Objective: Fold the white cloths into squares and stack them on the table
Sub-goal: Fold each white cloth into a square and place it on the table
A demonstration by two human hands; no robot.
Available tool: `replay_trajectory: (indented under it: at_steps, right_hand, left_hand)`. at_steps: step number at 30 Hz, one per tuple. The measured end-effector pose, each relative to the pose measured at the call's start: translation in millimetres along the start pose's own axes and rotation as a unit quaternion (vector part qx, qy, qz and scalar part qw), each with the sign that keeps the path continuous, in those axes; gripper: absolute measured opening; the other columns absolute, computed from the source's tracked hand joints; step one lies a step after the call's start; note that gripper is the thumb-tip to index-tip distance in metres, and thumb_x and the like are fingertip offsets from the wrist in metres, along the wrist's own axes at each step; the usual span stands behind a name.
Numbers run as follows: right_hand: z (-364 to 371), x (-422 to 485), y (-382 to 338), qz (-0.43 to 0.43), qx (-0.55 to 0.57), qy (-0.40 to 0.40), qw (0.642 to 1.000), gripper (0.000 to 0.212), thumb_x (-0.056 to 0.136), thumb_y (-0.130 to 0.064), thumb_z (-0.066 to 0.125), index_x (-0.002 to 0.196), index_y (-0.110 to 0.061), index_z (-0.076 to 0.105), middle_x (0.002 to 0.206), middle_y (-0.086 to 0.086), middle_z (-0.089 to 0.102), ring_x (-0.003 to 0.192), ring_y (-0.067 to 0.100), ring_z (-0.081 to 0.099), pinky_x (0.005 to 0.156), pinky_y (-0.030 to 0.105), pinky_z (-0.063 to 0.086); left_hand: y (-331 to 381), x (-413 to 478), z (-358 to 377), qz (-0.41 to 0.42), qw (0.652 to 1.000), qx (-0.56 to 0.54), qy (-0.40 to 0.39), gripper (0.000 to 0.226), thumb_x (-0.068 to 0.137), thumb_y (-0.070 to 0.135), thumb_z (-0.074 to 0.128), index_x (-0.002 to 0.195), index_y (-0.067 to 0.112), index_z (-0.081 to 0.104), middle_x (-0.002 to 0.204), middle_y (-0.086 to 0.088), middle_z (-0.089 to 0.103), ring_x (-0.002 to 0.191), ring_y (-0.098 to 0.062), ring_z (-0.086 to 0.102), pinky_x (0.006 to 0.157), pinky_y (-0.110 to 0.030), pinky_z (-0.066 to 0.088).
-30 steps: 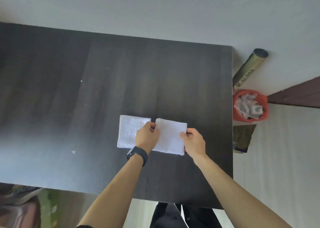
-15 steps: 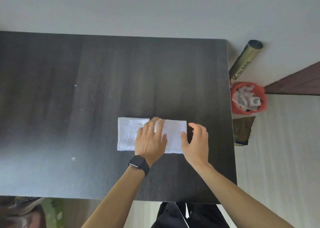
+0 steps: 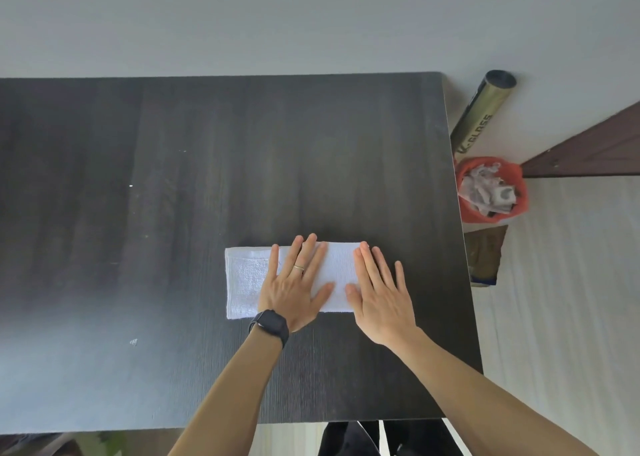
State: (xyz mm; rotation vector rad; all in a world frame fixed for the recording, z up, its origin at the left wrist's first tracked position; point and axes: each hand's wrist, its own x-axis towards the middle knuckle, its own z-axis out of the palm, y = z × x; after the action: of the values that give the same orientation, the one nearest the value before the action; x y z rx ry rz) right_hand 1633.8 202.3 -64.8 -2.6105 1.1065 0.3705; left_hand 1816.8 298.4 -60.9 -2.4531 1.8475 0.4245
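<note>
My left hand [image 3: 294, 289] and right hand [image 3: 379, 292] press flat and spread on the white cloth [image 3: 242, 282], long axis left–right, uncovered end leftward.

Soft daylight (glare at left), sharp

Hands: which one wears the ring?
The left hand, which also has a black watch at its wrist; the right hand, pressing the white cloth at its right end, wears neither.
</note>
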Motion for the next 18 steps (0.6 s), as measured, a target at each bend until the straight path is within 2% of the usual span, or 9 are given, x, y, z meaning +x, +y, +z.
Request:
replay_trajectory:
  at_steps: [6,8,11,12,14,16,18]
  right_hand:
    - [-7.8,-0.9,4.1,-0.013,0.024,-0.032,0.999,0.066,0.103,-0.053,0.010,0.158,-0.020,-0.006,0.167,-0.003,-0.007,0.154,0.021,0.002,0.121,0.056,0.014]
    - [-14.8,-1.5,8.2,-0.024,0.023,-0.049,0.998,0.067,0.102,-0.055,0.008,0.156,-0.021,-0.010,0.167,-0.004,-0.009,0.154,0.021,0.001,0.121,0.057,0.014]
    - [-30.3,-1.8,9.8,-0.043,0.021,-0.077,0.996,0.069,0.103,-0.051,0.019,0.157,-0.021,-0.011,0.165,-0.005,-0.020,0.153,0.021,-0.008,0.122,0.054,0.007]
    - [-36.3,-4.8,9.8,-0.047,0.027,-0.075,0.996,0.068,0.104,-0.049,0.024,0.158,-0.019,-0.005,0.165,-0.004,-0.017,0.154,0.021,-0.006,0.122,0.053,0.008]
    - [-48.1,-17.8,15.8,-0.043,0.048,-0.046,0.997,0.066,0.102,-0.047,0.036,0.158,-0.019,0.014,0.167,0.001,0.001,0.154,0.024,0.007,0.121,0.049,0.015]
    - [-62.3,-41.4,32.2,-0.015,0.093,0.003,0.996,0.061,0.097,-0.046,0.048,0.152,-0.022,0.035,0.163,0.002,0.026,0.148,0.025,0.029,0.117,0.044,0.027]
    - [-76.4,-75.9,59.8,0.018,0.151,0.055,0.987,0.054,0.096,-0.043,0.052,0.147,-0.026,0.046,0.156,-0.002,0.039,0.143,0.022,0.038,0.114,0.037,0.031]
  left_hand:
    - [5.2,-0.8,-9.7,0.002,0.999,0.029,-0.042,0.077,0.094,0.066,0.030,0.156,0.020,0.024,0.157,-0.003,0.036,0.148,-0.026,0.026,0.120,-0.058,0.002]
    - [7.6,-2.5,-13.4,-0.001,0.998,0.037,-0.047,0.077,0.094,0.066,0.029,0.156,0.020,0.026,0.158,-0.004,0.035,0.148,-0.026,0.027,0.120,-0.058,0.004]
    - [13.1,-4.1,-22.9,-0.009,0.998,0.045,-0.047,0.076,0.094,0.066,0.030,0.156,0.022,0.026,0.163,-0.004,0.023,0.150,-0.026,0.022,0.120,-0.058,0.005]
    - [17.1,-4.4,-27.5,-0.016,0.998,0.040,-0.045,0.076,0.093,0.064,0.034,0.156,0.023,0.026,0.163,-0.004,0.020,0.150,-0.026,0.021,0.119,-0.058,0.004]
    - [31.7,-5.4,-40.5,-0.041,0.998,0.022,-0.034,0.074,0.091,0.060,0.043,0.155,0.026,0.027,0.164,-0.006,0.018,0.150,-0.028,0.020,0.118,-0.057,0.001]
    - [56.9,-7.3,-59.1,-0.065,0.998,0.000,-0.025,0.072,0.091,0.050,0.053,0.154,0.026,0.028,0.163,-0.007,0.020,0.150,-0.029,0.021,0.118,-0.058,0.005]
    - [92.1,-7.9,-79.8,-0.068,0.997,-0.037,-0.027,0.069,0.093,0.039,0.054,0.155,0.026,0.026,0.162,-0.005,0.022,0.150,-0.028,0.017,0.120,-0.056,0.012]
